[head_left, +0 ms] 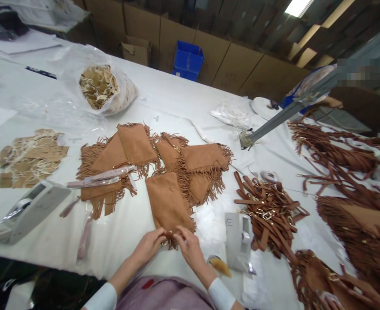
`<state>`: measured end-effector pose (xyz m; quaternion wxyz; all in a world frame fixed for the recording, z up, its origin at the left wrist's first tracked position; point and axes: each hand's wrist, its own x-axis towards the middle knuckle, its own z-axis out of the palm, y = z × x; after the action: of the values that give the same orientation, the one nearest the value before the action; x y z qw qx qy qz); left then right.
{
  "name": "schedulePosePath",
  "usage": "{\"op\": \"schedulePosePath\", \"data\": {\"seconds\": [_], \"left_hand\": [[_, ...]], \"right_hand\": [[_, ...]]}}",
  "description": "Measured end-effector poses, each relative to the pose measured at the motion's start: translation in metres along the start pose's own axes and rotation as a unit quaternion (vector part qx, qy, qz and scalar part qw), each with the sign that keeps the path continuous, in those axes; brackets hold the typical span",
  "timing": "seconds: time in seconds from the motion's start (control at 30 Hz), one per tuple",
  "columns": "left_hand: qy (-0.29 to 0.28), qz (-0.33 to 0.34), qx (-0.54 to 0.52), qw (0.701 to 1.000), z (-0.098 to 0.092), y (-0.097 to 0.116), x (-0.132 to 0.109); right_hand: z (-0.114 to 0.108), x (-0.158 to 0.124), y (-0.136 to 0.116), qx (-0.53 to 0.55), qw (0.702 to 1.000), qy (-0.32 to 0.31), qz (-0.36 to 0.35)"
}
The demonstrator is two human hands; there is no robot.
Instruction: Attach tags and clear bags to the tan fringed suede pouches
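Note:
Both my hands pinch the near fringed end of a tan suede pouch (168, 202) lying on the white table (164, 99). My left hand (149, 245) grips the pouch's near left corner. My right hand (190, 247) grips the fringe just to the right. The fingers of both are closed on the suede. Several more tan fringed pouches (138, 148) lie spread beyond it.
A heap of brown straps with buckles (269, 211) lies at right, fringed bags (354, 215) farther right. A white tape dispenser (25, 211) sits left, another (238, 241) by my right hand. Cardboard tags (30, 157), a plastic bag of tags (101, 86), a blue bin (188, 60).

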<state>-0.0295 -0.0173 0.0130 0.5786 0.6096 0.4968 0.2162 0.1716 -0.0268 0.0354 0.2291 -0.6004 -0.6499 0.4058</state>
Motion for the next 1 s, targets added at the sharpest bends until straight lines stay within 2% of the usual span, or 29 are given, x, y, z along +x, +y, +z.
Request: {"op": "schedulePosePath", "data": {"seconds": [0.07,0.13,0.2,0.33,0.5,0.63,0.7,0.77,0.83,0.9,1.0], "left_hand": [[0.017,-0.024,-0.019,0.999,0.003,-0.004,0.002],[0.028,-0.047,-0.041,0.998,0.005,-0.009,0.003],[0.025,-0.066,-0.062,0.996,0.006,-0.012,0.004],[0.018,-0.085,-0.082,0.993,0.004,-0.015,0.008],[0.06,-0.104,-0.102,0.988,0.005,-0.018,0.009],[0.091,-0.118,-0.131,0.98,0.01,-0.02,0.012],[0.098,-0.117,-0.146,0.978,0.011,-0.018,0.015],[0.101,-0.116,-0.161,0.975,0.011,-0.014,0.019],[0.104,-0.118,-0.176,0.972,0.011,-0.009,0.022],[0.103,-0.12,-0.192,0.969,0.011,-0.004,0.024],[0.09,-0.12,-0.211,0.966,0.011,0.0,0.026]], "right_hand": [[-0.026,-0.01,0.025,-0.088,0.993,0.025,0.075],[-0.052,-0.022,0.05,-0.222,0.964,-0.014,0.146],[-0.07,-0.03,0.07,-0.289,0.94,-0.05,0.172],[-0.076,-0.032,0.087,-0.317,0.929,-0.079,0.174],[-0.075,-0.029,0.088,-0.264,0.947,-0.042,0.18],[-0.084,-0.028,0.088,-0.133,0.964,0.067,0.219],[-0.085,-0.024,0.085,-0.073,0.96,0.117,0.243],[-0.082,-0.018,0.078,-0.031,0.957,0.137,0.255],[-0.073,-0.009,0.064,0.089,0.944,0.158,0.276],[-0.059,0.001,0.046,0.266,0.901,0.164,0.3],[-0.037,0.019,0.02,0.471,0.807,0.135,0.328]]}}
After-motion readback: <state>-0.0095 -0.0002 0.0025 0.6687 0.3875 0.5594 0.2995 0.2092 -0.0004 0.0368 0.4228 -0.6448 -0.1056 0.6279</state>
